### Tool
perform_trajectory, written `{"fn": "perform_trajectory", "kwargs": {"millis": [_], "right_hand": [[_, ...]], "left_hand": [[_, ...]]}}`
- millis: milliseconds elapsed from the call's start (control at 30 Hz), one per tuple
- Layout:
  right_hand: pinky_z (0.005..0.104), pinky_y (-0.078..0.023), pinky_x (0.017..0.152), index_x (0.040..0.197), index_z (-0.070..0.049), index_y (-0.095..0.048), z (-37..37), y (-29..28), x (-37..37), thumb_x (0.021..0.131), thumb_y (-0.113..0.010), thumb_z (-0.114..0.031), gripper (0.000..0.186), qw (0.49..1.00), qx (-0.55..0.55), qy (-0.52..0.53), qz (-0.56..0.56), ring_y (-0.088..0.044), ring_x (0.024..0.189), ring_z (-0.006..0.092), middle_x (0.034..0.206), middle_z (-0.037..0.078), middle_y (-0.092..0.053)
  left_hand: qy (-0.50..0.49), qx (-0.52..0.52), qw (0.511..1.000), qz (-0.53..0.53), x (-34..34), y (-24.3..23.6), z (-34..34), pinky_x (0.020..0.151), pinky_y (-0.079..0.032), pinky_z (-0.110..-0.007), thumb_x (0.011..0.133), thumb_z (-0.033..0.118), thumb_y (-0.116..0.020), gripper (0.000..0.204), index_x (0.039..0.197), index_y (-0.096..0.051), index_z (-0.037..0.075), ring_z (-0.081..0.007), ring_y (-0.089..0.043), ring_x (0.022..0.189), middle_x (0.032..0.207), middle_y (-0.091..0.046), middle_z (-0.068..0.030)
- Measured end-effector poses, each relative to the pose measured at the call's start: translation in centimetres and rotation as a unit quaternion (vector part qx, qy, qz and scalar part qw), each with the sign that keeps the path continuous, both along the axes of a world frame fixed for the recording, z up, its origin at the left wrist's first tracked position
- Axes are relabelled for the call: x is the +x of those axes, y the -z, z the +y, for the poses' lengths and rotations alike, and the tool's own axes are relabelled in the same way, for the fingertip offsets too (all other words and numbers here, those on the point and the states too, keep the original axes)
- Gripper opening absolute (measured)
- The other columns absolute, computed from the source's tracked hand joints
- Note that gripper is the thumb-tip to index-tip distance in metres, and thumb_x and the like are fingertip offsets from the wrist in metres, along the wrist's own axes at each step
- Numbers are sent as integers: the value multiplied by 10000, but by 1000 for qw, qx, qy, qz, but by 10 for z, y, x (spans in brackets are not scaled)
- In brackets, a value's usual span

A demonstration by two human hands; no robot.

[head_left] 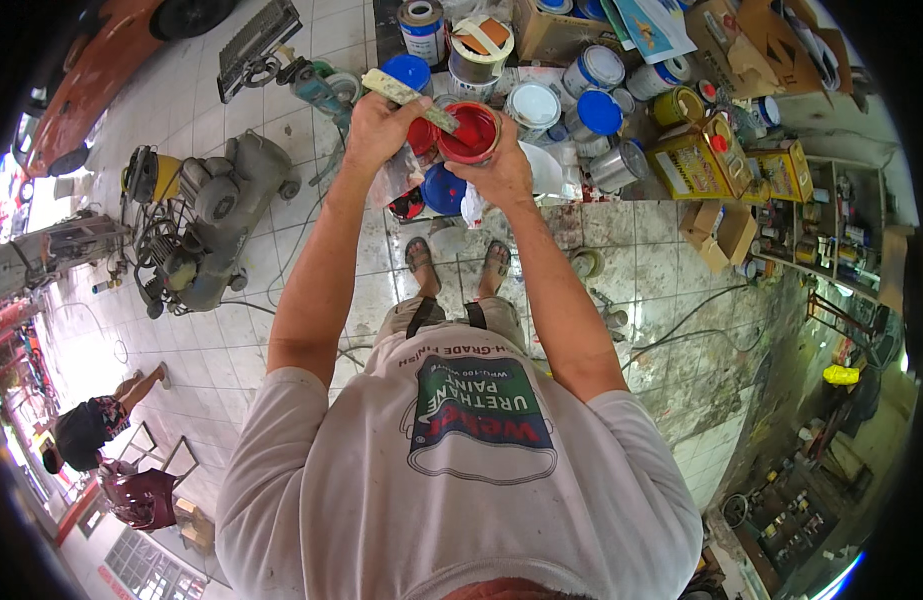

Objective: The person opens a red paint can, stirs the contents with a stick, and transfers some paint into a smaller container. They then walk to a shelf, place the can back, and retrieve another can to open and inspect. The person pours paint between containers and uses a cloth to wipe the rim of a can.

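Note:
My right hand [499,170] grips a small open can of red paint [471,132], held out in front of me above the floor. My left hand [381,128] holds a flat pale stirring stick [406,95], its lower end dipped into the red paint, its upper end pointing up and left. The same hand also seems to pinch a crumpled clear plastic piece [399,178]. A red lid [423,136] sits just left of the can, partly hidden by my left hand. Both arms reach forward from my white printed shirt.
Several paint cans with blue and white lids [593,110] crowd the floor ahead, beside yellow rectangular tins [696,155] and cardboard boxes [726,232]. A grey compressor [216,215] stands left, an orange car [101,70] beyond. A person [96,425] crouches at lower left. Cables cross the tiled floor.

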State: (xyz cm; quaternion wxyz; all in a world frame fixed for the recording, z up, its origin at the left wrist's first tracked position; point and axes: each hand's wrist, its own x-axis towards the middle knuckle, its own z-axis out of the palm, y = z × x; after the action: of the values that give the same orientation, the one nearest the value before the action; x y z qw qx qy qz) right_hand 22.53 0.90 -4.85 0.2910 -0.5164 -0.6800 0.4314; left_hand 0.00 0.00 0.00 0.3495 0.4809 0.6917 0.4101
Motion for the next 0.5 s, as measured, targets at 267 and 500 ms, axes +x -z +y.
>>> {"fn": "perform_trajectory", "kwargs": {"millis": [267, 500], "right_hand": [[443, -553, 1000, 1511, -124, -350, 7, 11, 11, 633, -992, -264, 1097, 1000, 25, 1, -7, -673, 1245, 362, 1352, 148, -688], [443, -540, 1028, 1507, -123, -369, 1, 0, 1, 625, -998, -279, 1095, 1000, -8, 6, -3, -670, 1251, 363, 1357, 144, -690]], "left_hand": [[-107, 34, 940, -322, -8, 16, -11, 469, -331, -260, 929, 177, -815, 196, 918, -686, 30, -68, -459, 498, 632, -568, 16], [-129, 62, 900, -412, -49, 24, -39, 449, -321, -277, 956, 165, -782, 191, 939, -663, 16, -101, -437, 450, 600, -538, -10]]}}
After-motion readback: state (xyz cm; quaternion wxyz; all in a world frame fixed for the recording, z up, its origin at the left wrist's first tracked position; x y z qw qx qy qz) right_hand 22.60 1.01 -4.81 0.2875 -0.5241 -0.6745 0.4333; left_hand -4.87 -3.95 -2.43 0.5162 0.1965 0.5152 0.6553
